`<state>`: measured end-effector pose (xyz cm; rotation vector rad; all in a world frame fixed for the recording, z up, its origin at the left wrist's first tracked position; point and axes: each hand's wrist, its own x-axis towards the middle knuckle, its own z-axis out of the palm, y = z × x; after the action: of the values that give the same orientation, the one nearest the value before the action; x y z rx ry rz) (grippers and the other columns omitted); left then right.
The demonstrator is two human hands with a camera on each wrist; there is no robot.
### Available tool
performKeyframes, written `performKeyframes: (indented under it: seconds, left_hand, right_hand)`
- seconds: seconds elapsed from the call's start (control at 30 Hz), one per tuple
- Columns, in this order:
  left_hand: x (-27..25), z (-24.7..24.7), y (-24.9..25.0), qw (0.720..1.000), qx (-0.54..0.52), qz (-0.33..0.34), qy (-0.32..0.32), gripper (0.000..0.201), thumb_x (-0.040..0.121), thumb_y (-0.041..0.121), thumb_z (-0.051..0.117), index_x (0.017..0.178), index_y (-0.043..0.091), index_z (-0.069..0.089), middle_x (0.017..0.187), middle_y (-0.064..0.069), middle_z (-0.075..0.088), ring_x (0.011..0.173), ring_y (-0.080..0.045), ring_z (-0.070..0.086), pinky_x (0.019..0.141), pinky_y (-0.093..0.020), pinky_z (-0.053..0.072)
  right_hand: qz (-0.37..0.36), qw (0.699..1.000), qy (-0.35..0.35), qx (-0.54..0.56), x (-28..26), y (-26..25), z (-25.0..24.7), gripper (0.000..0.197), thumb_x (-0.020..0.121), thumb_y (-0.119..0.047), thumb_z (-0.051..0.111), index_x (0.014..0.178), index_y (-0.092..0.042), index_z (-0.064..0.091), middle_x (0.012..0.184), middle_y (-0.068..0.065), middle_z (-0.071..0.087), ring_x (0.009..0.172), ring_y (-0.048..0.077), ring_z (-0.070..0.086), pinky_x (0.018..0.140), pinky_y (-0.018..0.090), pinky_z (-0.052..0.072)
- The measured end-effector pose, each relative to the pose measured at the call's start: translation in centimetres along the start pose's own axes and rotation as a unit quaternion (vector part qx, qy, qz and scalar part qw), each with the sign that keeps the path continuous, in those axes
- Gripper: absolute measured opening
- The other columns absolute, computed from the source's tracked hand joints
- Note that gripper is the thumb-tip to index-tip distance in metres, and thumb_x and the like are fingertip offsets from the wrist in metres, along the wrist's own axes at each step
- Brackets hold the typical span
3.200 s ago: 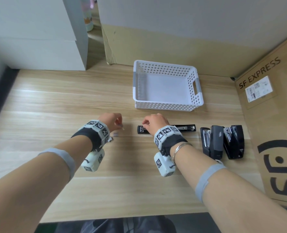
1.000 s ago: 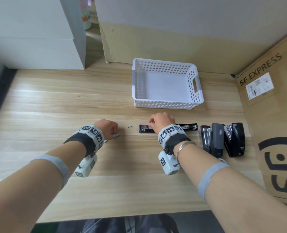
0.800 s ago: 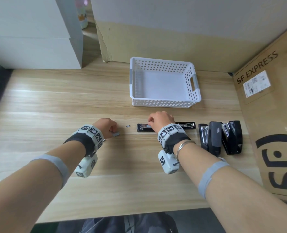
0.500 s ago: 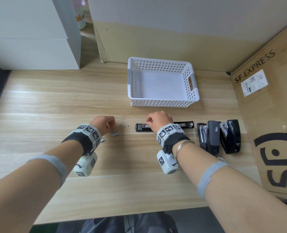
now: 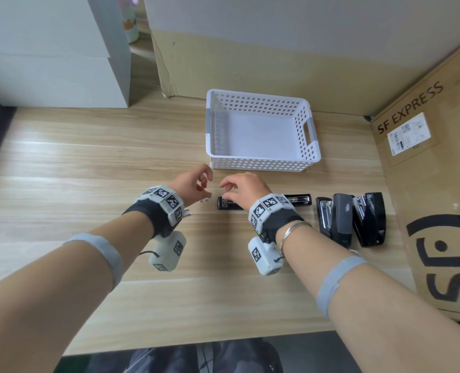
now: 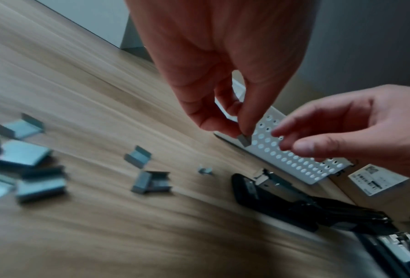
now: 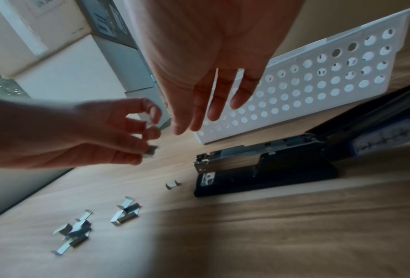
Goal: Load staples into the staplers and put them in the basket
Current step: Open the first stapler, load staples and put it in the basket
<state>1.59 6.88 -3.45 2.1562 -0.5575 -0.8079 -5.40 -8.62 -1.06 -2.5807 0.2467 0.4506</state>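
A black stapler (image 5: 296,199) lies swung open flat on the wooden table, its metal staple channel (image 7: 251,153) facing up. My left hand (image 5: 206,188) hovers just left of the stapler's front end and pinches a short staple strip (image 6: 244,140) between thumb and forefinger. My right hand (image 5: 227,191) hangs above the stapler's front end with fingers (image 7: 200,105) straight and holds nothing. The two hands' fingertips are close but apart. A white perforated basket (image 5: 261,164) stands behind the hands with nothing in it.
Several loose staple strips (image 6: 138,156) (image 7: 125,209) lie scattered on the table left of the stapler. Two more black staplers (image 5: 336,219) (image 5: 370,219) lie at the right, beside a cardboard box (image 5: 438,184). White boxes (image 5: 48,63) stand at the back left.
My left hand has risen from the table with a staple strip and moved right toward the stapler. My right hand has come off the stapler and spread its fingers.
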Motion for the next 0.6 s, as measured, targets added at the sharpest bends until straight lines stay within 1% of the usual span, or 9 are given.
performKeyframes:
  seconds: [0.1, 0.17, 0.23, 0.3, 0.4, 0.43, 0.5, 0.57, 0.6]
  left_hand:
    - [0.3, 0.7, 1.1, 0.998, -0.058, 0.006, 0.003, 0.043, 0.075, 0.000, 0.068, 0.074, 0.032, 0.039, 0.071, 0.006, 0.042, 0.057, -0.014, 0.049, 0.056, -0.027, 0.045]
    - [0.5, 1.1, 1.5, 0.997, -0.074, 0.008, 0.007, 0.044, 0.075, -0.001, 0.067, 0.072, 0.033, 0.038, 0.071, 0.005, 0.042, 0.058, -0.017, 0.051, 0.052, -0.026, 0.044]
    - [0.5, 1.2, 1.5, 0.997, -0.082, 0.004, 0.008, 0.043, 0.075, -0.002, 0.066, 0.071, 0.032, 0.039, 0.071, 0.005, 0.043, 0.063, -0.020, 0.053, 0.052, -0.024, 0.044]
    - [0.6, 1.3, 1.2, 0.996, -0.092, 0.000, 0.006, 0.043, 0.075, -0.002, 0.067, 0.071, 0.031, 0.041, 0.071, 0.006, 0.044, 0.064, -0.018, 0.053, 0.052, -0.022, 0.044]
    - [0.8, 1.3, 0.8, 0.996, -0.088, -0.004, 0.010, 0.041, 0.078, -0.004, 0.064, 0.071, 0.031, 0.044, 0.071, 0.008, 0.046, 0.059, -0.010, 0.052, 0.052, -0.015, 0.044]
    - [0.8, 1.3, 0.6, 0.996, -0.086, -0.007, 0.014, 0.040, 0.079, -0.005, 0.061, 0.073, 0.031, 0.046, 0.072, 0.007, 0.047, 0.060, -0.010, 0.053, 0.055, -0.017, 0.045]
    - [0.8, 1.2, 0.1, 0.998, -0.065, -0.012, 0.019, 0.033, 0.081, -0.007, 0.057, 0.079, 0.025, 0.051, 0.077, 0.005, 0.048, 0.066, -0.017, 0.056, 0.060, -0.025, 0.048]
    - [0.8, 1.3, -0.2, 1.000, -0.024, -0.017, 0.011, 0.027, 0.081, -0.007, 0.057, 0.091, 0.018, 0.057, 0.084, 0.002, 0.051, 0.075, -0.020, 0.058, 0.071, -0.035, 0.053]
    - [0.8, 1.5, -0.4, 1.000, -0.002, -0.018, 0.006, 0.027, 0.080, -0.006, 0.059, 0.096, 0.016, 0.060, 0.089, 0.001, 0.053, 0.078, -0.020, 0.058, 0.077, -0.037, 0.052]
  right_hand:
    - [0.001, 1.000, 0.001, -0.012, 0.1, -0.5, 0.2, 0.024, 0.081, -0.032, 0.071, 0.105, -0.027, 0.070, 0.104, -0.009, 0.070, 0.106, 0.012, 0.058, 0.090, 0.033, 0.049]
    - [0.004, 1.000, 0.013, -0.028, 0.1, -0.6, 0.2, 0.020, 0.082, -0.033, 0.070, 0.100, -0.026, 0.071, 0.102, -0.007, 0.071, 0.104, 0.013, 0.059, 0.087, 0.032, 0.051]
    - [0.003, 0.999, 0.018, -0.028, 0.1, -0.5, 0.2, 0.016, 0.083, -0.031, 0.069, 0.097, -0.024, 0.072, 0.099, -0.005, 0.072, 0.102, 0.013, 0.060, 0.087, 0.032, 0.051]
    - [-0.007, 1.000, 0.009, -0.029, 0.0, -0.4, 0.3, 0.015, 0.084, -0.027, 0.067, 0.096, -0.021, 0.072, 0.096, -0.004, 0.073, 0.102, 0.015, 0.060, 0.089, 0.032, 0.050]
    - [-0.006, 0.999, 0.006, -0.044, 0.1, 0.0, 0.4, 0.015, 0.084, -0.023, 0.063, 0.095, -0.020, 0.071, 0.093, -0.005, 0.073, 0.101, 0.017, 0.060, 0.088, 0.030, 0.049]
    - [0.001, 0.999, 0.007, -0.047, 0.1, 0.2, 0.3, 0.015, 0.084, -0.023, 0.062, 0.096, -0.020, 0.070, 0.094, -0.005, 0.072, 0.100, 0.016, 0.059, 0.086, 0.028, 0.049]
    - [0.011, 0.998, 0.004, -0.059, 0.0, 0.6, 0.2, 0.016, 0.084, -0.022, 0.061, 0.096, -0.020, 0.070, 0.096, -0.005, 0.071, 0.101, 0.016, 0.057, 0.084, 0.026, 0.047]
    - [0.013, 0.997, -0.004, -0.075, -0.1, 0.9, 0.3, 0.016, 0.084, -0.022, 0.059, 0.096, -0.021, 0.070, 0.097, -0.004, 0.071, 0.102, 0.017, 0.057, 0.086, 0.028, 0.049]
    - [0.014, 0.996, -0.008, -0.084, -0.1, 1.0, 0.3, 0.016, 0.085, -0.022, 0.059, 0.095, -0.021, 0.070, 0.098, -0.004, 0.071, 0.103, 0.018, 0.057, 0.087, 0.030, 0.050]
